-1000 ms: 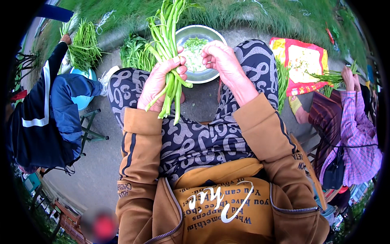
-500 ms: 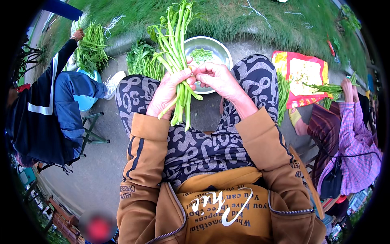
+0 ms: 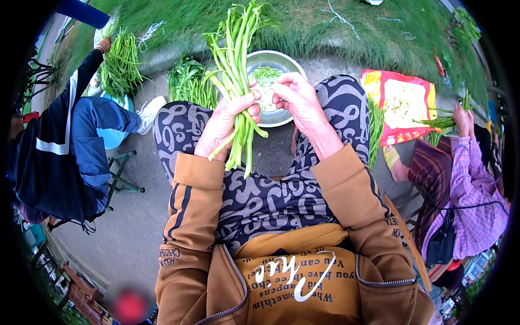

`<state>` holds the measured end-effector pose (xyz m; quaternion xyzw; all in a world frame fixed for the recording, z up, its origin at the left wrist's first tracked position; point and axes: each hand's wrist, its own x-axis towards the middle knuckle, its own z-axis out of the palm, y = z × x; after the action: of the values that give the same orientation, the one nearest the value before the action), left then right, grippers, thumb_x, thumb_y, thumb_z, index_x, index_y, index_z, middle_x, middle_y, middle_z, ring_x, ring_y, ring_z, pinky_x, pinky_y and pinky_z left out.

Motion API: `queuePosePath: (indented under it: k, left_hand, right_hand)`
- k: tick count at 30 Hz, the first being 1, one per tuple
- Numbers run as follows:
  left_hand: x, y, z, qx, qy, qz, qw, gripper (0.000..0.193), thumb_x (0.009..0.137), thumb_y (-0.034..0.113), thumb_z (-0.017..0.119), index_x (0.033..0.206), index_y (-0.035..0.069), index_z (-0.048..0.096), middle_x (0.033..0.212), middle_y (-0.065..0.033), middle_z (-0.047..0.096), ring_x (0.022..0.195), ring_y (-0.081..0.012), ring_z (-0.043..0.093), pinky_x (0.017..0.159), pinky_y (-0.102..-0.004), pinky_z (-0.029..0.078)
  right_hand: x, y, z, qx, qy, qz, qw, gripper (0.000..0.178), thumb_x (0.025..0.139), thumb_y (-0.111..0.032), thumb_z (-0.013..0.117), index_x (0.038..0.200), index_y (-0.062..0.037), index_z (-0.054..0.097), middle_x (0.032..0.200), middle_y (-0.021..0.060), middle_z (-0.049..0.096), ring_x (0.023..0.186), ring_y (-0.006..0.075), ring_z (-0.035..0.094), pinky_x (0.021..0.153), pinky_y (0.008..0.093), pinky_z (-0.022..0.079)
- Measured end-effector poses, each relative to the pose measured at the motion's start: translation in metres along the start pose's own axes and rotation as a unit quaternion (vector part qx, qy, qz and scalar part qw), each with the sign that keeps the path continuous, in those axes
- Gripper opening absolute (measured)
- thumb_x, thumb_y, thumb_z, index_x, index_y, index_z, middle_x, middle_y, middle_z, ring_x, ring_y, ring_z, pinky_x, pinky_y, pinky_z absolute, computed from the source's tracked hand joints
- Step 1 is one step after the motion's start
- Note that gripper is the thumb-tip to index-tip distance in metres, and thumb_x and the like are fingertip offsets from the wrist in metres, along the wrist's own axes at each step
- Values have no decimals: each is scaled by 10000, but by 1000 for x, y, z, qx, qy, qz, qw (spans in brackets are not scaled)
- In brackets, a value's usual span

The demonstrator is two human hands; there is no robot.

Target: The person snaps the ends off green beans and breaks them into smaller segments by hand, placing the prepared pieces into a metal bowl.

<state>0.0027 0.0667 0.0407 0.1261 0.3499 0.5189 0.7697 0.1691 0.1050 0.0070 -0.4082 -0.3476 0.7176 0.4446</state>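
Observation:
My left hand (image 3: pixel 221 123) is wrapped round a bunch of long green vegetable stalks (image 3: pixel 234 65), thick and leafy at the top. The cut-looking lower ends hang over my lap. A short way to its right, my right hand (image 3: pixel 304 105) has thumb and fingertips pinched together, apart from the bunch. Anything between those fingertips is too small to make out. Beneath and beyond both hands stands a round metal basin (image 3: pixel 299 69) between my knees, with small green pieces (image 3: pixel 265 76) lying in it.
Leafy stalks (image 3: pixel 189 81) lie on the ground beyond my left knee, more stalks (image 3: pixel 375 127) beside my right. A red and yellow sack (image 3: pixel 371 84) lies flat at right. Seated people flank me: a dark sleeve (image 3: pixel 84 76) left, a plaid sleeve (image 3: pixel 468 162) right, both with greens.
My right hand has drawn away from the bunch, moving right and slightly up over the basin's rim. The left hand keeps its hold, nearly still. The sack-side person's stalks have shifted slightly.

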Motion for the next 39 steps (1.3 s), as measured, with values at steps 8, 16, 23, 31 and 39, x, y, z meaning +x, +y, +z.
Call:
queuePosePath:
  k: [8, 16, 23, 31, 39]
  left_hand:
    - [7, -5, -8, -10, 2, 2, 1000, 432, 808, 62, 658, 1192, 67, 460, 830, -34, 537, 616, -97, 485, 514, -217, 419]
    - [6, -5, -9, 17, -7, 3, 1000, 446, 809, 58, 653, 1203, 50, 446, 893, -47, 549, 655, -108, 540, 545, -236, 484]
    - [9, -9, -14, 48, -7, 3, 999, 454, 809, 81, 655, 1209, 26, 445, 894, -56, 576, 672, -116, 545, 576, -246, 485]
    - [12, -11, -12, 68, 12, -2, 998, 428, 811, 56, 639, 1195, 29, 453, 919, -65, 576, 678, -120, 548, 576, -246, 488]
    - [-2, -4, -2, 70, 28, -4, 997, 390, 810, 61, 645, 1162, 17, 482, 905, -70, 584, 651, -120, 546, 578, -254, 492]
  right_hand:
    - [-7, -1, 6, -116, -170, 62, 977, 357, 917, -332, 517, 1166, -84, 582, 1009, -7, 619, 870, 71, 539, 711, 230, 406]
    - [-7, -7, 6, -56, -167, 40, 984, 134, 872, -117, 594, 926, 5, 605, 889, 72, 653, 782, 132, 624, 728, 259, 497]
    - [-7, 2, 7, -96, -130, 9, 987, 124, 887, -185, 560, 902, -63, 571, 818, 22, 650, 731, 86, 588, 661, 227, 421]
    - [2, 23, 2, -264, -11, -79, 961, 98, 804, -89, 547, 842, 0, 527, 745, 86, 598, 678, 134, 593, 608, 297, 482]
    - [19, 14, -11, -314, 76, -120, 939, 185, 857, -187, 568, 819, -7, 550, 711, 97, 594, 581, 147, 591, 543, 307, 468]
